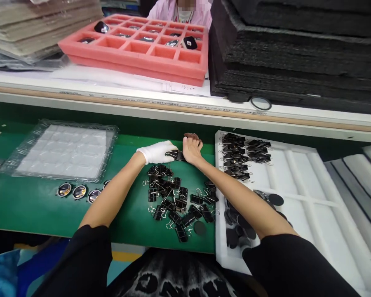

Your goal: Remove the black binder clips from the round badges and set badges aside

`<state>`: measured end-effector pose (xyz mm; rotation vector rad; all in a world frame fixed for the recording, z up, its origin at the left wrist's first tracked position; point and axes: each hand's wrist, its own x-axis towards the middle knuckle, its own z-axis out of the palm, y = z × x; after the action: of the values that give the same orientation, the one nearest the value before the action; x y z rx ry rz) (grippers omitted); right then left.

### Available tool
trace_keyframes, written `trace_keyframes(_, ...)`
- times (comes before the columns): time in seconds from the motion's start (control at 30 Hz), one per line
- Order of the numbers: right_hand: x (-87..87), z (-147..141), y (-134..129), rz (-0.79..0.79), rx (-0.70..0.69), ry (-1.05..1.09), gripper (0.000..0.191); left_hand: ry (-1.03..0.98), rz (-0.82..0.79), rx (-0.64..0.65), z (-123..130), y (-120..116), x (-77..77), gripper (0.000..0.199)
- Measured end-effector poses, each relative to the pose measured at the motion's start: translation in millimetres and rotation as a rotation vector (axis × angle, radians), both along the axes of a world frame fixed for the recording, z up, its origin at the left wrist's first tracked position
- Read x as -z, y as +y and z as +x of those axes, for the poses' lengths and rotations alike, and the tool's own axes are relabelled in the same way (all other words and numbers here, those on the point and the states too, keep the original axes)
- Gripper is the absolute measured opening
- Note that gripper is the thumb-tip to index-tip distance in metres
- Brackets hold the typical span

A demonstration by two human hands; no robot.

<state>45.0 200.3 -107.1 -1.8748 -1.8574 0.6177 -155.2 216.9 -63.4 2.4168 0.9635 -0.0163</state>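
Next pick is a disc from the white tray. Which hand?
Probably the right hand: its forearm reaches across the white tray, near the discs. The gloved left hand is farther away, at a black clip.

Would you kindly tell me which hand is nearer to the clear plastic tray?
Left: the gloved left hand is right of the tray; the right hand is farther right.
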Motion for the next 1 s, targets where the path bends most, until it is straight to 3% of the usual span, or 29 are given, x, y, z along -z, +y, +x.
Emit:
trace_keyframes(0.17,-18.8,-3.7,0.3,-0.071,0.060,0.142,0.053,-0.054,0.026,-0.026,-3.5,-5.5,5.5,0.060)
trace_keyframes(0.27,-41.1,1.2,-1.2,-0.139,0.084,0.297,0.059,-0.150,-0.010,-0.141,-3.8,-12.3,0.7,0.052)
trace_keyframes(0.33,-56.7,10.5,-6.9,-0.199,0.006,0.405,0.065,-0.215,-0.097,-0.292,-1.7,-20.5,-7.7,0.046)
trace_keyframes(0.43,-73.5,33.0,-24.5,-0.278,-0.227,0.575,0.040,-0.253,-0.204,-0.459,7.7,-39.2,-24.6,0.056)
trace_keyframes(0.57,-81.9,67.3,-60.7,-0.262,-0.333,0.564,0.037,-0.238,-0.051,-0.555,33.5,-69.6,-45.4,0.064)
trace_keyframes(0.67,-86.5,87.6,-93.0,-0.207,-0.325,0.545,0.032,-0.187,0.198,-0.520,59.3,-89.6,-53.3,0.057)
trace_keyframes(0.73,-91.6,101.7,-113.4,-0.144,-0.289,0.510,0.031,-0.182,0.272,-0.459,77.1,-101.0,-55.7,0.053)
trace_keyframes(0.87,-103.0,156.8,-139.0,0.011,-0.235,0.416,0.028,-0.268,0.148,-0.357,105.6,-124.2,-61.7,0.053)
trace_keyframes(1.0,-98.4,251.0,-137.6,0.278,-0.055,0.094,0.030,-0.298,0.059,-0.326,111.7,-147.6,-66.2,0.060)
